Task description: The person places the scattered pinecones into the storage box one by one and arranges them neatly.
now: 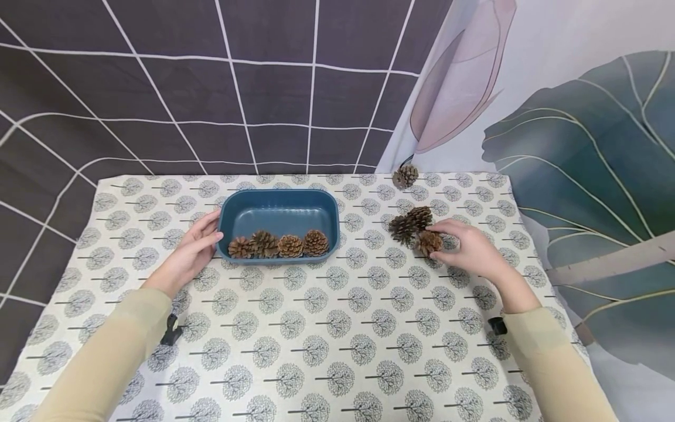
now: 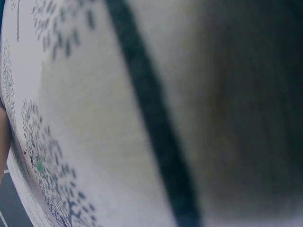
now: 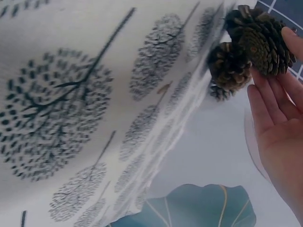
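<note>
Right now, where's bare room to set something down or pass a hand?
Free: tablecloth nearer the person than the blue bin; the strip between bin and three clustered pinecones; bin floor behind its front row of four pinecones. Crowded: the bin's left end, at the left hand, and the cluster, where the right hand grips one pinecone.

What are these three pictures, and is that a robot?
No robot: the left grip and right grip are a person's bare hands. The big picture comes from a camera on the person's head, looking down. The others come from a camera on each wrist; the left one is mostly blurry. On a tree-patterned cloth sits a blue tub with four pine cones inside. The left grip touches the tub; the right grip pinches another pine cone, with three others nearby.
</note>
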{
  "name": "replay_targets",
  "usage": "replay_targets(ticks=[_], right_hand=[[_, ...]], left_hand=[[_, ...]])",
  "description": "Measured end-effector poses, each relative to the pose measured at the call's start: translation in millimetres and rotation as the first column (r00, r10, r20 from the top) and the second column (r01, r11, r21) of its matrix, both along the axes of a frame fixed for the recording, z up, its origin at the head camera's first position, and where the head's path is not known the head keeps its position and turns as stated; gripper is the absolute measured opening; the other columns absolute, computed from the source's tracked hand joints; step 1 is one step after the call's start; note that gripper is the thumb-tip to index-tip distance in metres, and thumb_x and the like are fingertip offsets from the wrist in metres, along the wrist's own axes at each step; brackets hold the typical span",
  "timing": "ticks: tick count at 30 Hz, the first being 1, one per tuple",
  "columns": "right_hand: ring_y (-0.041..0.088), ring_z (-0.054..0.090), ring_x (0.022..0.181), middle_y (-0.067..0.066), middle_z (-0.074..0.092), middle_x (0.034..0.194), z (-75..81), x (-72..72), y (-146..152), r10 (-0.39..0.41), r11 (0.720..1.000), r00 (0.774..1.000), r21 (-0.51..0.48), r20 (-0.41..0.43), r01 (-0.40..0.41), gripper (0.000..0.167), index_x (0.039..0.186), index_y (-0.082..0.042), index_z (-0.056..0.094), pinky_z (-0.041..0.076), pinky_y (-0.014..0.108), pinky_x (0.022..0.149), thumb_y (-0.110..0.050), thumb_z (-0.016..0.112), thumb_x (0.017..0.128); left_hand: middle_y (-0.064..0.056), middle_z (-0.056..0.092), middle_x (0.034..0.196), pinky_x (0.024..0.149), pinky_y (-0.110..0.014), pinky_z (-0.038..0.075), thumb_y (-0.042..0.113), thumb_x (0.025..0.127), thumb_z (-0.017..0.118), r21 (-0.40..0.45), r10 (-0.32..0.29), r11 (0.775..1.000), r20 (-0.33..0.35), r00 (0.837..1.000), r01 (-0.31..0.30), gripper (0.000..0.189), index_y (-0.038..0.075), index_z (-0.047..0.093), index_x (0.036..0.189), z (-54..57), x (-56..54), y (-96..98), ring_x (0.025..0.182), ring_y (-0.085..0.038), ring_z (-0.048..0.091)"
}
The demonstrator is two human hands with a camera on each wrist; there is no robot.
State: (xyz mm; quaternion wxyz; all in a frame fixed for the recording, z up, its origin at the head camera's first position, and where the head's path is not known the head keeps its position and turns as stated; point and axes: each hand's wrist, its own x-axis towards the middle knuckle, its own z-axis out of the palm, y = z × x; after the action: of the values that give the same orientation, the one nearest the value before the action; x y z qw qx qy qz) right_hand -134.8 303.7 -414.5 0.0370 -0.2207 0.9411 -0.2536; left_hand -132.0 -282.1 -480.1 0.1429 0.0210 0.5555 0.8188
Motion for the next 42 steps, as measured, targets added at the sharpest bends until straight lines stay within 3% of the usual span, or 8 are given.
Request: replay_targets(ticks=[4,9,15,18,25,34,42], right_hand=[[0.050,0.062,0.126,0.027,0.066,0.140,2.5,-2.0,-4.0,0.013,0.999,0.999,-0.041,-0.033,-0.014,0.059,0.136,-0.001,0.067,0.048,0.071,0.111,-0.005,0.088,0.081],[0.049,0.060,0.130,0.024,0.067,0.140,5.5,-6.6,-12.8,0.019,0.998,0.999,-0.060,-0.037,-0.021,0.060,0.138,-0.003,0.067,0.044,0.072,0.114,-0.009,0.089,0.082],[0.046,0.063,0.129,0.022,0.068,0.140,6.6,-13.8,-30.9,0.038,0.994,0.999,-0.103,-0.031,-0.041,0.059,0.137,-0.004,0.067,0.046,0.069,0.114,-0.011,0.089,0.083],[0.045,0.063,0.129,0.023,0.067,0.140,5.7,-17.2,-41.4,0.043,0.991,0.999,-0.122,-0.029,-0.046,0.057,0.137,-0.004,0.068,0.047,0.069,0.114,-0.013,0.088,0.084],[0.044,0.059,0.135,0.024,0.065,0.144,5.4,-24.8,-70.6,0.073,0.984,0.997,-0.162,-0.014,-0.074,0.059,0.139,-0.003,0.067,0.042,0.066,0.120,-0.017,0.088,0.085],[0.040,0.061,0.134,0.020,0.068,0.140,3.0,-38.1,-108.5,0.149,0.964,0.987,-0.211,-0.061,-0.159,0.059,0.137,-0.002,0.067,0.043,0.060,0.122,-0.017,0.089,0.084],[0.038,0.061,0.136,0.017,0.067,0.144,2.0,-47.8,-143.1,0.134,0.956,0.991,-0.258,-0.030,-0.137,0.061,0.140,-0.006,0.067,0.046,0.057,0.122,-0.019,0.089,0.085]], left_hand=[[0.019,0.064,0.140,0.109,-0.015,0.045,-0.005,0.105,0.055,0.001,0.005,1.000,0.000,1.000,-0.005,0.049,0.025,0.057,0.144,0.0,-0.1,0.3,0.130,0.000,0.056],[0.019,0.063,0.142,0.118,-0.020,0.041,-0.004,0.105,0.055,-0.008,0.003,1.000,0.006,1.000,-0.003,0.051,0.026,0.057,0.146,-0.4,-0.4,-0.8,0.132,0.000,0.055],[0.019,0.064,0.142,0.109,-0.015,0.045,-0.004,0.105,0.055,0.002,-0.002,1.000,-0.005,1.000,0.002,0.051,0.025,0.056,0.148,-1.1,-0.8,-1.8,0.131,-0.001,0.056],[0.019,0.064,0.142,0.111,-0.016,0.044,-0.004,0.106,0.054,0.001,-0.002,1.000,-0.002,1.000,0.002,0.051,0.025,0.056,0.147,-1.3,-0.8,-2.1,0.131,0.000,0.056],[0.022,0.061,0.143,0.134,-0.030,0.025,-0.002,0.106,0.056,-0.029,0.001,1.000,0.027,1.000,0.000,0.053,0.025,0.051,0.152,-0.3,0.7,-2.8,0.133,0.002,0.054],[0.022,0.061,0.142,0.134,-0.029,0.025,-0.002,0.106,0.056,-0.044,0.008,0.999,0.033,0.999,-0.006,0.053,0.025,0.050,0.151,0.3,1.5,-1.8,0.133,0.003,0.054],[0.022,0.055,0.144,0.136,-0.031,0.021,0.000,0.107,0.055,-0.076,0.014,0.997,0.054,0.998,-0.010,0.058,0.023,0.042,0.158,1.6,0.5,-0.4,0.133,0.005,0.052]])
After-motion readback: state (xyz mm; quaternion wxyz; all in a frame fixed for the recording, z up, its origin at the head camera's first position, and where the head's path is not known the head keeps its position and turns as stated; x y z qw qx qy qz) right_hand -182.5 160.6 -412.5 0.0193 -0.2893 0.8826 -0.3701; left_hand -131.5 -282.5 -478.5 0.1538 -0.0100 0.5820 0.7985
